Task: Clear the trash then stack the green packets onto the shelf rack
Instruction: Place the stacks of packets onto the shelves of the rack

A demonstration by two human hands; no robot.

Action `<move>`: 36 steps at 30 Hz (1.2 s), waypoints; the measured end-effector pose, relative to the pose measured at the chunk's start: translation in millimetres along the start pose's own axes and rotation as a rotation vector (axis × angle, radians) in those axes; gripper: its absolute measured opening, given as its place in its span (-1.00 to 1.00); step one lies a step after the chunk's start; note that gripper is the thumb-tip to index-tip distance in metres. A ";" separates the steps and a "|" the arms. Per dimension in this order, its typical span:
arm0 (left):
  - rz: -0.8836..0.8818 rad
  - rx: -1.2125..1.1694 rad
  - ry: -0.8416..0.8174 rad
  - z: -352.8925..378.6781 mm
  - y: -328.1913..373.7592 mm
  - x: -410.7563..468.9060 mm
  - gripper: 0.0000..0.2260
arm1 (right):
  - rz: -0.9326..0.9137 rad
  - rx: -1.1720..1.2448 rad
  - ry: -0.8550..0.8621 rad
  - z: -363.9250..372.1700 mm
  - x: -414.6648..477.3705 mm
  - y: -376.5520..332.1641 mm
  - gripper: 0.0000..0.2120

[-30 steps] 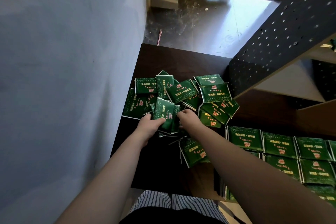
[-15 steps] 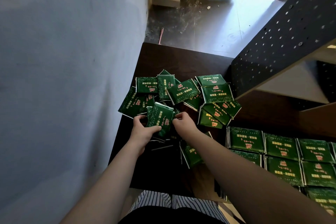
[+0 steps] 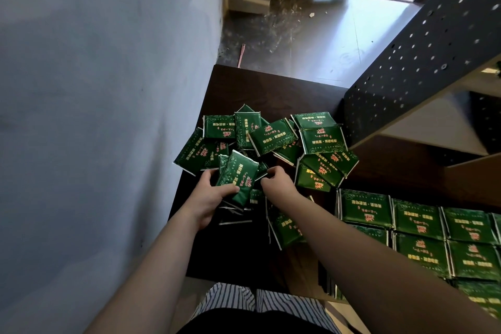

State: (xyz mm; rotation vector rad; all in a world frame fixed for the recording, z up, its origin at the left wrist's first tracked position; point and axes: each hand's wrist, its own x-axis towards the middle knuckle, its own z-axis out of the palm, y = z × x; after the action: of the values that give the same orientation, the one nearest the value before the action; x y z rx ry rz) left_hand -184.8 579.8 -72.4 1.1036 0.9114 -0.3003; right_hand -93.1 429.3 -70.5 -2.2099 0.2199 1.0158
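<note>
green packets [image 3: 271, 141] heaped, tilted

A loose heap of green foil packets [image 3: 273, 138] covered the middle of the dark brown wooden table [image 3: 271, 89]; bare strips lay along its far edge and at its near left. The left hand [image 3: 208, 198], gripping one green packet [image 3: 238, 176], and the right hand [image 3: 276, 184] crowded the heap's near edge. A grey-blue painted wall [image 3: 95, 116] closed the left side. A black perforated metal shelf panel [image 3: 420, 62] and tidy rows of green packets [image 3: 417, 219] blocked the right.
</note>
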 end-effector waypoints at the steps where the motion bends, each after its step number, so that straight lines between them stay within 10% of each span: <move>1: 0.007 -0.013 -0.005 -2.7 3.7 -2.0 -0.40 | -0.016 0.015 -0.008 -0.7 -0.8 1.4 -0.56; 10: 0.078 -0.155 0.003 -16.1 15.5 -9.4 -0.43 | 0.029 0.416 -0.220 -4.2 -19.1 -12.8 -0.59; 17: 0.184 0.333 -0.014 -20.6 3.2 -21.9 -0.31 | -0.231 0.372 -0.204 -10.8 -43.7 -10.2 -0.66; 25: 0.561 0.600 0.127 -12.5 -15.7 -31.0 -0.25 | -0.524 0.037 -0.125 2.3 -46.8 -5.3 -0.24; 31: 0.569 0.605 0.230 -6.7 -38.3 -25.3 -0.38 | -0.499 -0.135 -0.133 10.3 -49.9 2.9 -0.40; 36: 0.518 0.799 0.275 2.1 -45.8 -9.7 -0.49 | -0.447 -0.141 -0.157 15.3 -51.5 0.2 -0.17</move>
State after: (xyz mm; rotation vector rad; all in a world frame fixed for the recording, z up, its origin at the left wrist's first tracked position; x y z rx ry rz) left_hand -218.3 555.1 -93.9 2.1106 0.7114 -0.0706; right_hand -137.5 432.7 -40.4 -2.1499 -0.4111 0.9641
